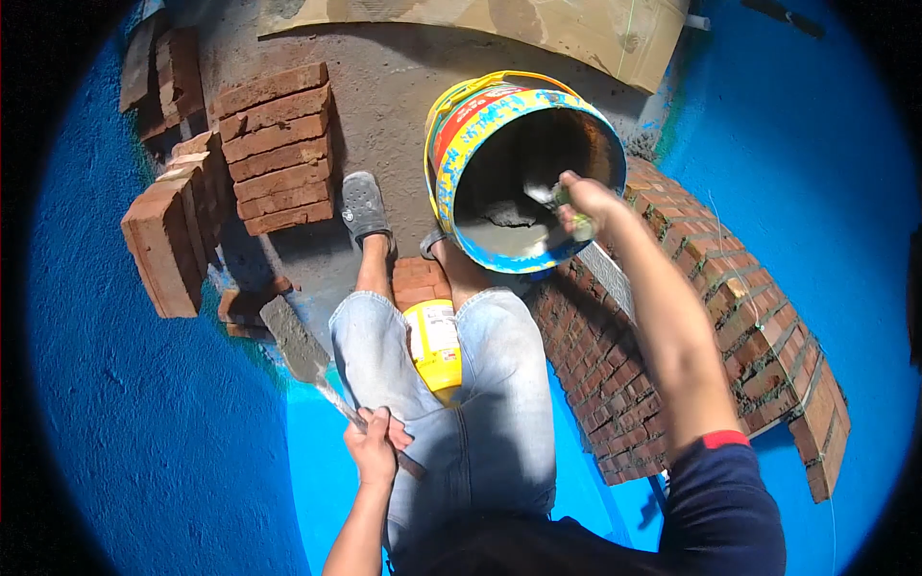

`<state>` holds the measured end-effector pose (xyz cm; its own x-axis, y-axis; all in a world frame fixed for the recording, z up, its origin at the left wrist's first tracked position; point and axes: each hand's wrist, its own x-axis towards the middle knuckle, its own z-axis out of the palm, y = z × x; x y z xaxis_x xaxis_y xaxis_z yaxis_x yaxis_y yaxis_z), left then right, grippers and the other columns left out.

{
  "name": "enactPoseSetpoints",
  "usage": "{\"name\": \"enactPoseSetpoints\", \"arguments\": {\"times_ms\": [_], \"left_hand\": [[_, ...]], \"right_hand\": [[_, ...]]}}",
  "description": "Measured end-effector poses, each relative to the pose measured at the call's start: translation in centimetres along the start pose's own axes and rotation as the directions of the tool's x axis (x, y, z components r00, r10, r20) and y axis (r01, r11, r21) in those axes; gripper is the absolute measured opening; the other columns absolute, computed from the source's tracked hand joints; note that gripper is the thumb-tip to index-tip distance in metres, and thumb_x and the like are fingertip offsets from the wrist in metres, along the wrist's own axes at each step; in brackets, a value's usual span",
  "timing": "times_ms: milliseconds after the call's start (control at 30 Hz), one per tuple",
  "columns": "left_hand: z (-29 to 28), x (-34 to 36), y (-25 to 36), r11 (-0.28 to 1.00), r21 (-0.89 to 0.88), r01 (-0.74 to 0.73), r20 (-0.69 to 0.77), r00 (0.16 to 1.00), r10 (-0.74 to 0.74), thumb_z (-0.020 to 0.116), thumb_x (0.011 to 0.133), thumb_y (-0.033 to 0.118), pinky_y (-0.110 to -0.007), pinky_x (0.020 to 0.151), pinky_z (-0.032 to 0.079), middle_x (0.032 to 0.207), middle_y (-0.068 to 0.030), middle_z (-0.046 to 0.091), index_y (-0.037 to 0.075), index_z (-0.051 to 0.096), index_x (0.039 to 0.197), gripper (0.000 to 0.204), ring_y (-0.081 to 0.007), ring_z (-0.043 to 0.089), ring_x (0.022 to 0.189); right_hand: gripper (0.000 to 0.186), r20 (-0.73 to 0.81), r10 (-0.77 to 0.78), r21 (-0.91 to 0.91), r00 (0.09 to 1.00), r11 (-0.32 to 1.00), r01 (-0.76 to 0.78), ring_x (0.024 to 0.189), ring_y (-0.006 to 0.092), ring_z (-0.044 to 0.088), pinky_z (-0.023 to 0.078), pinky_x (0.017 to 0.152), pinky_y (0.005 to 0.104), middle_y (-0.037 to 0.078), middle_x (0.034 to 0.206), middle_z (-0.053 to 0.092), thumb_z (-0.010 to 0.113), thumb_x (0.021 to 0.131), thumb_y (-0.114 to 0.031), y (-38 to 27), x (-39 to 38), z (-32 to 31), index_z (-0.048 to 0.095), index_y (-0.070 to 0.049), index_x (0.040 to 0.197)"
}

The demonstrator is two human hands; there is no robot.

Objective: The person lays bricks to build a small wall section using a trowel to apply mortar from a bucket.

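My left hand (376,444) is closed around the handle of a long flat-bladed trowel (296,338), its blade coated in grey mortar, beside my left knee. Over the mouth of a large paint-splashed bucket (526,96), my right hand (591,206) grips a small metal trowel (544,195) with a greenish handle. The bucket tilts toward me, and grey mortar (514,235) lies in its lower part. Part of the small trowel's blade is lost in glare and shadow.
A curved brick wall (672,317) with a string line runs along the right. Stacked bricks (279,149) and more bricks (171,230) stand at the left. Between my legs sits a yellow container (435,341). Cardboard (499,24) lies at the far side.
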<state>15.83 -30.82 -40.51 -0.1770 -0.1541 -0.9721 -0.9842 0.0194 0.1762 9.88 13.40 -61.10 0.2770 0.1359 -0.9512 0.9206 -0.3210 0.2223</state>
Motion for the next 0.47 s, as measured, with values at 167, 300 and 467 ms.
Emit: {"name": "enactPoseSetpoints", "arguments": {"times_ms": [167,300,467], "left_hand": [[0.2,0.1,0.1,1.0,0.013,-0.002,-0.023,1.0,0.002,0.055,0.092,0.013,-0.027,0.039,0.043,0.06,-0.0115,0.06,0.005,0.047,0.07,0.025,-0.0175,0.056,0.042],[-1.1,0.7,-1.4,0.997,0.041,0.064,-0.011,0.998,-0.064,0.055,0.092,0.012,-0.027,0.039,0.043,0.061,-0.0121,0.06,0.004,0.048,0.071,0.024,-0.0179,0.056,0.042],[-0.6,0.7,-0.4,0.994,0.095,0.053,-0.014,0.999,-0.052,0.057,0.092,0.013,-0.028,0.038,0.044,0.062,-0.013,0.061,0.003,0.047,0.073,0.024,-0.0196,0.058,0.043]], "right_hand": [[0.051,0.429,0.084,0.112,0.899,0.983,-0.145,0.04,0.0194,0.044,0.042,0.041,0.0327,0.004,0.051,0.043,0.031,0.1,-0.05,5.9,1.6,6.0,0.044,-0.008,0.074],[0.055,0.507,0.338,-0.249,0.793,0.938,-0.24,0.039,0.0163,0.044,0.041,0.038,0.0304,0.003,0.052,0.044,0.031,0.1,-0.051,2.5,-3.1,-0.9,0.045,-0.005,0.074],[0.048,0.256,0.07,0.269,0.964,0.953,-0.14,0.038,0.0166,0.045,0.043,0.035,0.0281,0.003,0.052,0.045,0.035,0.1,-0.049,1.9,-0.1,-3.5,0.049,-0.005,0.089]]}}
